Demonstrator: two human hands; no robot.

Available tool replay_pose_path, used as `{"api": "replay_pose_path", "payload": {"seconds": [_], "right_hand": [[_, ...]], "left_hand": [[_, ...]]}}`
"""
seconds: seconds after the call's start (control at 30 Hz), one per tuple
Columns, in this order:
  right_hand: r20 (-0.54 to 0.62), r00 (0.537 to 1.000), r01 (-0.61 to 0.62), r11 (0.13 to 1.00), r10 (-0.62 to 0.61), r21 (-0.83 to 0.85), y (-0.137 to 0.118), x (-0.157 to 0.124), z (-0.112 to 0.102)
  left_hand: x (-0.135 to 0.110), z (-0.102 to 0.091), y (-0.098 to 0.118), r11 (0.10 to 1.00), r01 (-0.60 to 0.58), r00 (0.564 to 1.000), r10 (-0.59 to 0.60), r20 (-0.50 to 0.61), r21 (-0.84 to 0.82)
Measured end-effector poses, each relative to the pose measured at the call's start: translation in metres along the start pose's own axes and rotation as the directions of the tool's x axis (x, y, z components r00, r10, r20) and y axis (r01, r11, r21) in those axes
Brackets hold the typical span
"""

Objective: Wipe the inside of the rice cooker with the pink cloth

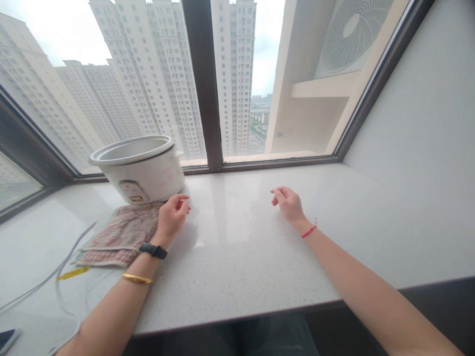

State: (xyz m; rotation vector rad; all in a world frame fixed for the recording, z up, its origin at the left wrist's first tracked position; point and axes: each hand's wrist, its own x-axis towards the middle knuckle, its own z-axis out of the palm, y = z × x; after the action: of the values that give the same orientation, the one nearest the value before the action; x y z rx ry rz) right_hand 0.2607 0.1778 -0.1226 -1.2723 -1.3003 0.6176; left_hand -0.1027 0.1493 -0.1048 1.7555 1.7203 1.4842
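Hands (172, 216) (287, 202) hover empty; rice cooker (139, 168) just beyond left.

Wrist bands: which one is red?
The thin red string on the right hand's wrist. The left hand's arm carries a black watch and a gold bangle instead.

A white table (252, 257) is carrying a rice cooker (139, 168); a cloth (118, 235) is lying just before the cooker, a cable (55, 277) left of the cloth.
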Motion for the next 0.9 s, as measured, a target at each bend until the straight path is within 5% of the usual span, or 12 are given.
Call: {"api": "replay_pose_path", "payload": {"seconds": [0.9], "right_hand": [[0.018,1.000,0.004,1.000,-0.004,-0.011,-0.0016,-0.0011,0.0009]], "left_hand": [[-0.0015,0.0007,0.0035,1.000,-0.016,1.000,0.016,0.005,0.018]]}}
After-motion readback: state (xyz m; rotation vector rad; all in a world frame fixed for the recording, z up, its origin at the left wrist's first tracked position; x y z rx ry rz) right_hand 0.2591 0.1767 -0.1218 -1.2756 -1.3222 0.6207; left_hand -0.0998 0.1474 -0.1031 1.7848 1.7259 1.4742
